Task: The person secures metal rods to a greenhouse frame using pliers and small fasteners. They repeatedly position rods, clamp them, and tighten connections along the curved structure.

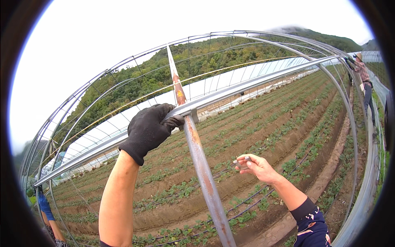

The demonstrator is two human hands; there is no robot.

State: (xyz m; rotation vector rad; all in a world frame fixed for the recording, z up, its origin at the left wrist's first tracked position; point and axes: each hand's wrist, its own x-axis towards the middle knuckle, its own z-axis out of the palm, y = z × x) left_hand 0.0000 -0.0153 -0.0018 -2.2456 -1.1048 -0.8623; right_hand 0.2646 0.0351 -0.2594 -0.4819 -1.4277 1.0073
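My left hand (149, 129), in a black glove, is closed over a long grey metal rail (255, 81) just left of where it crosses a rusty arched pipe (199, 158). A small metal clamp (194, 113) sits at that crossing. My bare right hand (257, 166) is lower and to the right of the pipe, pinching a small grey metal clip (242, 163) between fingers and thumb. The hand is apart from the pipe.
Several more hoop pipes (354, 123) form a bare greenhouse frame around me. Below lie rows of small green plants (288, 136) in brown soil. A person (364, 80) stands at the far right by the frame; another person's blue-gloved hand (44, 204) holds the rail at lower left.
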